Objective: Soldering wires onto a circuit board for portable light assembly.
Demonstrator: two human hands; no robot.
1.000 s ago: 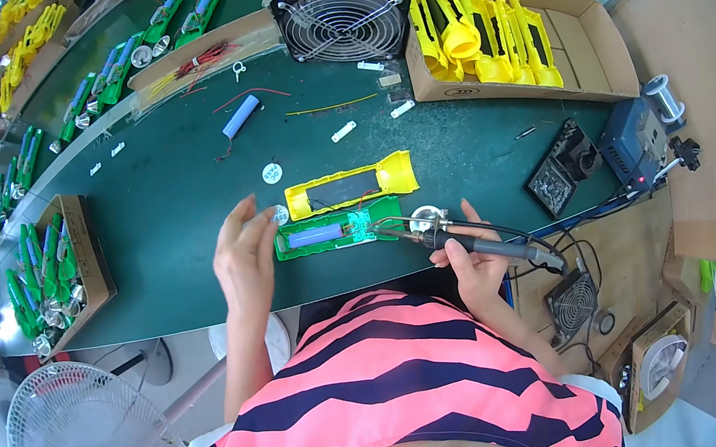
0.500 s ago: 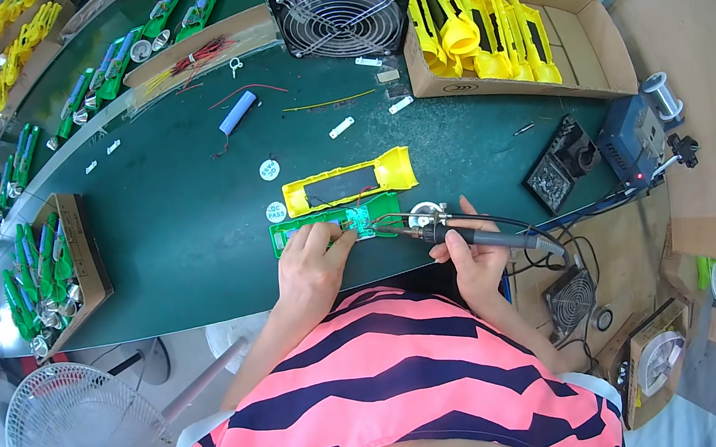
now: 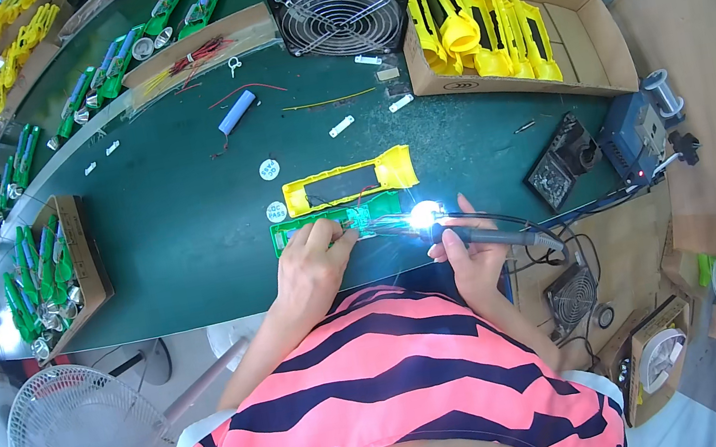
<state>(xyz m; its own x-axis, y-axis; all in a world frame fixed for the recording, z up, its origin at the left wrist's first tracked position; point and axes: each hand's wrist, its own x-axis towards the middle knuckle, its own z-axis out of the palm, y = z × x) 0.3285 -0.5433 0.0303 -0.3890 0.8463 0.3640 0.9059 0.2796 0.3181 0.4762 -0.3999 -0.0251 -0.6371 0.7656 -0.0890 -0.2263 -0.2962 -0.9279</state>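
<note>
Left hand (image 3: 312, 260), near the centre of the frame: the back of the hand faces the camera, with thumb and forefinger drawn close together and directed right. The bare left forearm (image 3: 257, 358) rises obliquely from the lower left. Right hand (image 3: 470, 263), right of centre: the thumb points upward, the fingers form a grip, and one extends toward the top. The right forearm (image 3: 523, 330) slants up leftward from the lower right.

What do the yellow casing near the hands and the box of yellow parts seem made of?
Yellow casing: probably smooth moulded plastic, judging by its even colour and shaped rim. Box: apparently matte cardboard, given its plain brown walls.
</note>
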